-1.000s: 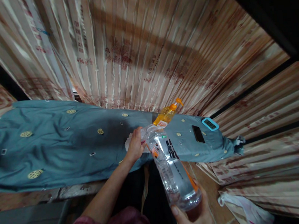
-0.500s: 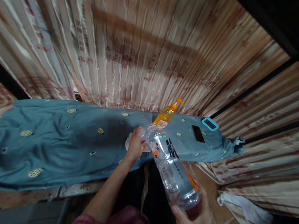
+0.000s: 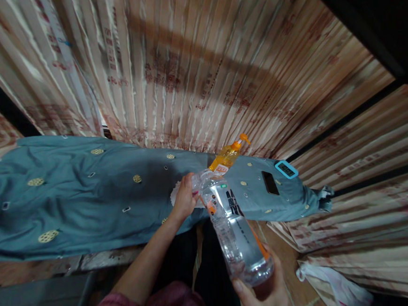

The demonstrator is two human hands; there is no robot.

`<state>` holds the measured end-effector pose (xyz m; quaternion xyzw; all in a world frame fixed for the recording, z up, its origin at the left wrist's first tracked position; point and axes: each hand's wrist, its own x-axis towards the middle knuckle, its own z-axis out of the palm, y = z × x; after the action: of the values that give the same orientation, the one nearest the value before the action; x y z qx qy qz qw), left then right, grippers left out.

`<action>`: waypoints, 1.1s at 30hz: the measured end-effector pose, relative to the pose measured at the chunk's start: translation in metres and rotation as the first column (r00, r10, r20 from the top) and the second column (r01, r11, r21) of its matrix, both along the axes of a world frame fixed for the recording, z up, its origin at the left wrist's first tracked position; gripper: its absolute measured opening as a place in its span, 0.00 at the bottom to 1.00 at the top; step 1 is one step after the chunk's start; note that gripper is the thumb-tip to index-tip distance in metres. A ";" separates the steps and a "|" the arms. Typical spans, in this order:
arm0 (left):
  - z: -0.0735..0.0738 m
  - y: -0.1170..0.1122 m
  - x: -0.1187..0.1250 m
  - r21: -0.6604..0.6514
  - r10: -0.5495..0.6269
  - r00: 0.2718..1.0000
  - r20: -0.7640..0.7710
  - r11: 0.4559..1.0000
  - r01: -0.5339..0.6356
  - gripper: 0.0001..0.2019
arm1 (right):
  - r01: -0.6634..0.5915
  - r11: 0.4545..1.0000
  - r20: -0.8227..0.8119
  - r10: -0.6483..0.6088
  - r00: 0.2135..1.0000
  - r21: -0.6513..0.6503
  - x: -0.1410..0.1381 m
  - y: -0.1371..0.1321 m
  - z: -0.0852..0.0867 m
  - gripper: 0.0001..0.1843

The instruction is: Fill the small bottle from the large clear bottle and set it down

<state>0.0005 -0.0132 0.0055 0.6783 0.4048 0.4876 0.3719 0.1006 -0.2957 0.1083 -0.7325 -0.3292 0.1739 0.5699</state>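
Observation:
A large clear plastic bottle [image 3: 236, 226] with a silver, black and orange label lies tilted across my view, held in both hands. Its base rests in my right hand [image 3: 266, 292], the fingers curled round the bottom. At the upper, neck end my left hand [image 3: 185, 197] is closed on the clear plastic; whether a separate cap or piece sits there cannot be made out. Just beyond the neck stands a pump bottle [image 3: 225, 157] of orange liquid with an orange pump top. White crumpled material [image 3: 173, 193] shows on the cloth behind my left hand.
A blue-green patterned cloth [image 3: 87, 195] covers the long narrow surface. To the right lie a dark phone [image 3: 270, 182] and a blue-framed digital timer [image 3: 286, 169]. Printed curtains [image 3: 183, 69] hang behind. A white plastic bag [image 3: 332, 286] is low at the right.

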 end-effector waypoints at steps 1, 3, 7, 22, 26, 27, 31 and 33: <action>0.001 0.000 0.000 -0.004 -0.002 1.000 -0.006 1.000 0.002 0.33 | -0.007 1.000 -0.005 0.007 1.000 0.001 0.000 0.000 -0.001 0.44; 0.002 -0.001 0.000 -0.016 -0.005 1.000 -0.018 1.000 0.005 0.33 | -0.008 1.000 -0.034 0.008 0.999 0.004 0.001 -0.001 -0.004 0.45; 0.004 -0.001 -0.001 -0.024 -0.011 1.000 -0.013 1.000 0.011 0.32 | 0.013 1.000 -0.103 -0.012 0.995 0.007 0.000 -0.001 -0.008 0.49; 0.009 -0.003 -0.001 -0.036 0.006 1.000 -0.001 0.999 -0.006 0.30 | -0.008 1.000 -0.038 0.009 0.999 0.019 0.002 0.000 -0.007 0.46; 0.010 -0.003 -0.001 -0.042 0.010 1.000 0.019 0.999 -0.009 0.31 | 0.023 1.000 -0.062 -0.021 0.998 0.020 0.000 0.001 -0.007 0.48; 0.010 -0.003 -0.001 -0.043 0.007 1.000 0.020 0.999 -0.006 0.31 | 0.034 0.999 -0.080 -0.031 0.996 0.027 0.000 0.001 -0.007 0.48; 0.011 -0.003 -0.001 -0.049 0.006 1.000 0.005 0.999 -0.006 0.31 | 0.020 0.999 -0.087 -0.017 0.996 0.042 -0.001 0.001 -0.008 0.49; 0.010 -0.003 -0.001 -0.045 0.004 1.000 -0.002 0.999 -0.004 0.31 | -0.002 1.000 -0.061 0.004 0.998 0.031 0.000 0.000 -0.009 0.48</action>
<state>-0.0005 -0.0161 0.0157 0.6692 0.4175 0.4784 0.3859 0.1008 -0.2957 0.0996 -0.7176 -0.3155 0.1920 0.5905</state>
